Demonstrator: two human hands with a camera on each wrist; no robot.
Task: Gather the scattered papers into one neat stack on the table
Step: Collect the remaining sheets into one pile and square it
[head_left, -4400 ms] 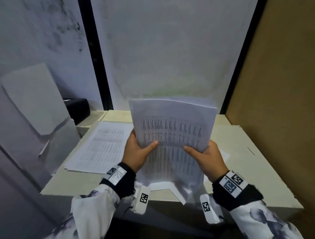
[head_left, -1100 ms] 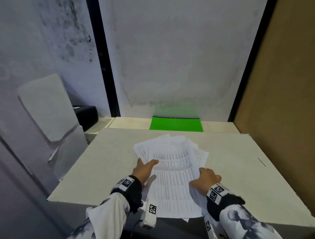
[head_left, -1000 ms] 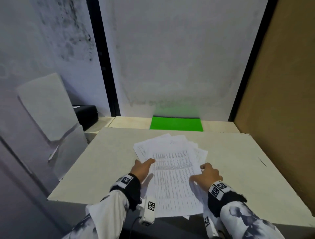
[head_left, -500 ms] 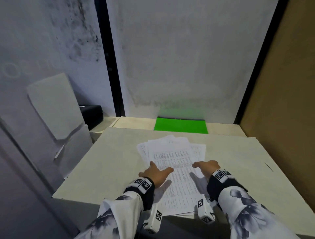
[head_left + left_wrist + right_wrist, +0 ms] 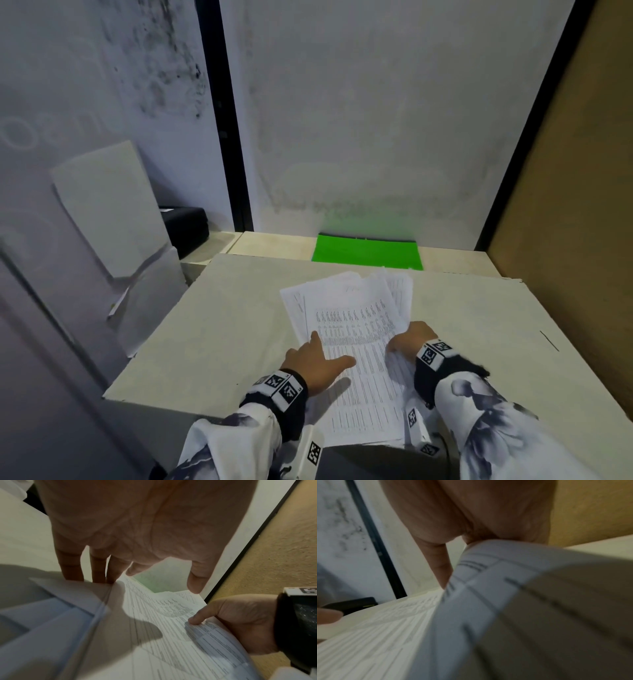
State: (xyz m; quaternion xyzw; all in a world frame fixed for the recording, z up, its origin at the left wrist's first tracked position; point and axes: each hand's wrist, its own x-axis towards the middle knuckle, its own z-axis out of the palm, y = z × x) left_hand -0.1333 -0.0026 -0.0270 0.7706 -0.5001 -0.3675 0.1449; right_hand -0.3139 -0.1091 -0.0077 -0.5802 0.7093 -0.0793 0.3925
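Note:
A stack of printed papers lies on the beige table, its far sheets still slightly fanned and its near end overhanging the front edge. My left hand lies along the stack's left side with straight fingers touching that edge and the thumb over the top sheet. My right hand grips the right edge, its thumb pressing on top. There the papers curl up into the palm.
A green folder lies flat at the back against the wall. A black box sits at the back left. White boards lean on the left. A brown panel walls off the right side.
The stack, earlier held upright in both hands, now lies on the table. Over the last second both hands slid forward along its sides, and the fanned sheets drew closer together.

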